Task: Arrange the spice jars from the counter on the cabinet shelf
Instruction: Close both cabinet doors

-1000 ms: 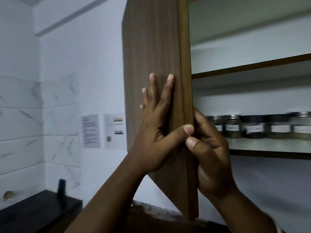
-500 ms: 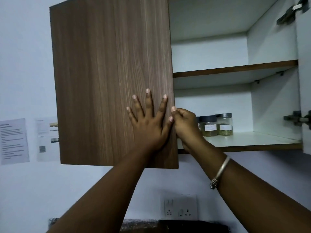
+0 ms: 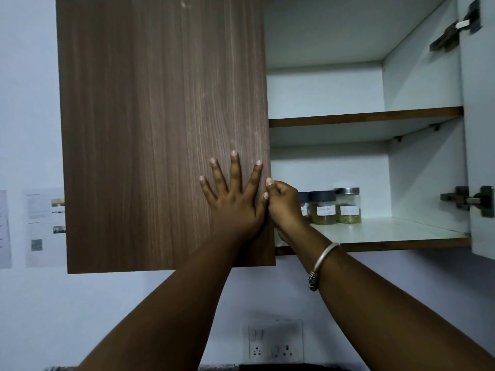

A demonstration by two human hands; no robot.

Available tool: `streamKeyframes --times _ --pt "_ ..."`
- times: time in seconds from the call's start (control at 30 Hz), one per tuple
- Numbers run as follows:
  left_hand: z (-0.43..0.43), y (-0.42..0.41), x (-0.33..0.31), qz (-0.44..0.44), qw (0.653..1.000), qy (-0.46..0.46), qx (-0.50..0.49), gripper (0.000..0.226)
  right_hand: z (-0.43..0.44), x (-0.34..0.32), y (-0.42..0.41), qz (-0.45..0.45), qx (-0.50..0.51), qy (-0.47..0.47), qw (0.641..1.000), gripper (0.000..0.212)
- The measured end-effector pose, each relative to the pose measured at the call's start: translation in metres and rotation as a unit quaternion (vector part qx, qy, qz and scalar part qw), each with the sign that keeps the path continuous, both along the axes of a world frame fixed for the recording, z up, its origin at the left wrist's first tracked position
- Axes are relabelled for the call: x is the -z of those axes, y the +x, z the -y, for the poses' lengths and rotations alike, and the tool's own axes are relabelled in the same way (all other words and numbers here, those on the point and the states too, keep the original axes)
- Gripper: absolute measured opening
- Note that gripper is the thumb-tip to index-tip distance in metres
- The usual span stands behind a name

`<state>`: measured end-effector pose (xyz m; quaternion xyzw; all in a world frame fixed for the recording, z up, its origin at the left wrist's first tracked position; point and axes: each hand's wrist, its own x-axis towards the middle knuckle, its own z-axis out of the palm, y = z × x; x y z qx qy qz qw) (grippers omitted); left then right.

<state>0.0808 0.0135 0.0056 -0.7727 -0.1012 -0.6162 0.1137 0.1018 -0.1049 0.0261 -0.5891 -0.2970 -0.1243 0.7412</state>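
Observation:
Labelled glass spice jars point(image 3: 334, 207) stand in a row on the lower cabinet shelf point(image 3: 388, 232); those further left are hidden behind my right hand and the door. The brown wooden left cabinet door point(image 3: 160, 129) is almost flush with the cabinet front. My left hand point(image 3: 235, 199) lies flat on the door's face, fingers spread, near its right edge. My right hand point(image 3: 284, 207) curls around that same edge, thumb on the front and fingers behind it.
The upper shelf point(image 3: 364, 117) holds nothing. The white right door point(image 3: 479, 129) stands open with two metal hinges point(image 3: 466, 200). Papers point(image 3: 44, 226) are taped to the wall at left. A socket plate point(image 3: 273, 341) sits on the wall below, above a dark counter edge.
The left door has swung from half open to nearly closed, covering most of the jars. Both hands stayed on its right edge and the view has drawn back.

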Motion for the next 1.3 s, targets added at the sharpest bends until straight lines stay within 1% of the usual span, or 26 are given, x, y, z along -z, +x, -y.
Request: streamKeyframes --times 0.13,0.23,0.3,0.33,0.4,0.47,0.5,0.57,0.63,0.7,0.73,0.8,0.87,0.9,0.93,0.97,1.0,1.03,1.1,1.17,1.3 --pt "0.005 -0.008 -0.001 -0.038 0.999 -0.014 -0.001 0.073 0.002 0.0 0.001 -0.005 -0.004 -0.009 1.0 0.045" --pt "0.012 -0.027 -0.01 -0.103 0.992 -0.063 0.045 0.073 0.014 0.001 -0.008 0.004 -0.005 -0.049 0.999 0.032" --pt "0.026 -0.047 -0.014 -0.134 0.977 -0.11 0.127 0.07 0.032 0.006 -0.021 0.052 0.025 -0.061 0.996 0.031" --pt "0.039 -0.057 -0.012 -0.137 0.968 -0.121 0.172 0.068 0.045 0.011 -0.03 0.083 0.042 -0.057 0.994 0.036" --pt "0.074 -0.075 -0.001 -0.124 0.954 -0.104 0.251 0.062 0.077 0.025 -0.054 0.155 0.064 -0.049 0.985 0.049" --pt "0.12 -0.088 0.012 -0.124 0.923 -0.078 0.356 0.057 0.117 0.04 -0.079 0.226 0.093 -0.038 0.969 0.052" --pt "0.149 -0.092 0.016 -0.128 0.899 -0.068 0.413 0.057 0.143 0.046 -0.09 0.253 0.119 -0.036 0.959 0.051" --pt "0.195 -0.099 0.02 -0.126 0.862 -0.048 0.489 0.06 0.188 0.052 -0.11 0.292 0.17 -0.031 0.941 0.049" --pt "0.244 -0.101 0.018 -0.119 0.833 -0.018 0.54 0.063 0.238 0.054 -0.124 0.321 0.252 -0.034 0.912 0.046" --pt "0.29 -0.1 0.016 -0.122 0.809 0.011 0.575 0.065 0.29 0.053 -0.132 0.344 0.353 -0.045 0.869 0.049" --pt "0.31 -0.098 0.015 -0.131 0.798 0.019 0.588 0.067 0.314 0.053 -0.133 0.357 0.407 -0.056 0.839 0.049" --pt "0.351 -0.094 0.017 -0.165 0.776 0.028 0.609 0.072 0.367 0.053 -0.131 0.369 0.523 -0.094 0.762 0.047" --pt "0.391 -0.088 0.021 -0.213 0.758 0.032 0.616 0.073 0.426 0.051 -0.123 0.332 0.639 -0.123 0.683 0.049" --pt "0.408 -0.085 0.023 -0.243 0.75 0.033 0.614 0.074 0.453 0.05 -0.119 0.291 0.678 -0.129 0.662 0.054" --pt "0.426 -0.082 0.025 -0.274 0.738 0.034 0.615 0.074 0.482 0.05 -0.116 0.239 0.704 -0.134 0.655 0.064" --pt "0.44 -0.08 0.028 -0.304 0.727 0.035 0.614 0.074 0.504 0.05 -0.115 0.189 0.716 -0.139 0.658 0.076" --pt "0.452 -0.079 0.031 -0.33 0.716 0.035 0.615 0.075 0.526 0.054 -0.111 0.157 0.722 -0.138 0.66 0.085" --pt "0.464 -0.078 0.033 -0.346 0.706 0.034 0.617 0.075 0.544 0.054 -0.109 0.137 0.726 -0.132 0.661 0.092" --pt "0.477 -0.077 0.04 -0.366 0.69 0.026 0.624 0.074 0.56 0.057 -0.104 0.112 0.717 -0.083 0.683 0.099" --pt "0.486 -0.077 0.045 -0.375 0.678 0.017 0.632 0.072 0.566 0.059 -0.101 0.112 0.708 -0.06 0.695 0.095" --pt "0.488 -0.084 0.048 -0.379 0.655 0.0 0.654 0.069 0.575 0.07 -0.102 0.157 0.717 -0.074 0.675 0.053"
